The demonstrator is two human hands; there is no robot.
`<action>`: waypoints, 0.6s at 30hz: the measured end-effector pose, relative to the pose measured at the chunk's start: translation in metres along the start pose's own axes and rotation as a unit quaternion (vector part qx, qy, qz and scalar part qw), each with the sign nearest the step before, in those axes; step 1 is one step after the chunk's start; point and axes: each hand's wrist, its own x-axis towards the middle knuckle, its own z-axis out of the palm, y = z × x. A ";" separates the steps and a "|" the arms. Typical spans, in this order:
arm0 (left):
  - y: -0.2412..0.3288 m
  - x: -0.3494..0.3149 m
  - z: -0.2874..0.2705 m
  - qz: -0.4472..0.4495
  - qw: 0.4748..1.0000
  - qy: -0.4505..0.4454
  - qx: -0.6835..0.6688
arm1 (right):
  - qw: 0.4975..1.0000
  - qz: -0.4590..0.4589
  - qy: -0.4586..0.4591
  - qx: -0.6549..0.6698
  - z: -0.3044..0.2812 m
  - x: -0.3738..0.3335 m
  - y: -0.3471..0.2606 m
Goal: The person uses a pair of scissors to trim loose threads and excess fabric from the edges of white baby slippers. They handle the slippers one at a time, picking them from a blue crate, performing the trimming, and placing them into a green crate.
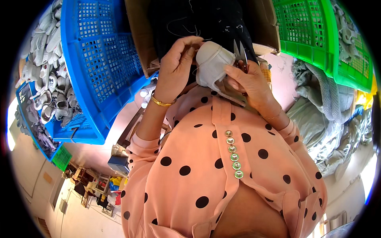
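A small white shoe [212,65] is held up over my lap, its rounded end toward the upper left. My right hand [250,83] grips its right side, thumb on top. That same hand also keeps a pair of scissors [240,51], blades pointing up and slightly apart beside the shoe. The scissors' handles are mostly hidden by my fingers. My left hand [176,65] is closed at the shoe's left edge, thumb and forefinger pinched together. Whatever lies in that pinch is too small to make out. Loose white threads [194,31] lie on the dark cloth over my lap.
On the left stands a blue plastic crate [105,63], with many small pale shoes [51,95] beyond it. An open cardboard box [139,31] surrounds my lap. At right are a green crate [309,35], grey mesh fabric [323,93] and clear plastic wrapping [337,139].
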 end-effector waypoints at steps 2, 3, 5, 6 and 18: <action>0.000 -0.001 -0.011 -0.013 0.999 -0.027 0.024 | 0.998 -0.010 -0.015 0.068 0.006 0.003 0.001; -0.002 0.001 -0.015 -0.002 0.999 -0.031 0.043 | 0.998 -0.011 -0.011 0.063 0.009 0.004 0.002; -0.001 0.005 -0.022 0.009 0.999 -0.016 0.037 | 0.998 -0.010 -0.025 0.055 0.012 0.006 0.008; 0.003 0.008 -0.026 0.063 0.991 -0.009 0.117 | 0.998 -0.014 -0.032 0.047 0.016 0.006 0.008; 0.039 0.014 -0.022 0.014 0.972 -0.190 0.139 | 0.994 -0.037 -0.093 -0.040 0.025 0.010 0.012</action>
